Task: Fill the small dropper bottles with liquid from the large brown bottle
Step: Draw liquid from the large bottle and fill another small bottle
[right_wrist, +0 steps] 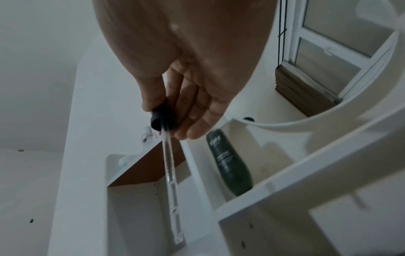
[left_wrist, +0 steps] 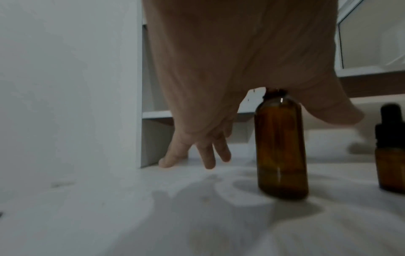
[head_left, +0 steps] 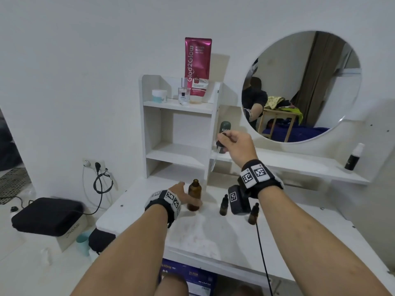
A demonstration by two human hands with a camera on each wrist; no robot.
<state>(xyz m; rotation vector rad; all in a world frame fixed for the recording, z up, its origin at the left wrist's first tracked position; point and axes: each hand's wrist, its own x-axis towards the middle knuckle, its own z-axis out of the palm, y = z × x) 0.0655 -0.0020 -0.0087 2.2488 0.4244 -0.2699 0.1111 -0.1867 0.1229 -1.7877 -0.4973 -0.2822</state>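
The large brown bottle (head_left: 194,195) (left_wrist: 281,147) stands uncapped and upright on the white table (head_left: 213,236). My left hand (head_left: 185,194) is at it with fingers (left_wrist: 206,155) straight on its left and the thumb (left_wrist: 337,114) on its right; no grip shows. Two small brown dropper bottles (head_left: 224,205) (head_left: 254,213) with black caps stand to the right of it; one (left_wrist: 392,152) shows in the left wrist view. My right hand (head_left: 226,139) (right_wrist: 171,119) is raised above the table and pinches the black cap of a dropper (head_left: 220,146) (right_wrist: 168,155), whose glass pipette hangs down.
A white shelf unit (head_left: 179,133) rises just behind the bottles, with cosmetics on its top shelf. A dark green bottle (head_left: 225,127) (right_wrist: 230,164) stands on the ledge under the round mirror (head_left: 303,86). A black pump bottle (head_left: 353,157) is far right. A cable (head_left: 261,253) hangs from my right wrist.
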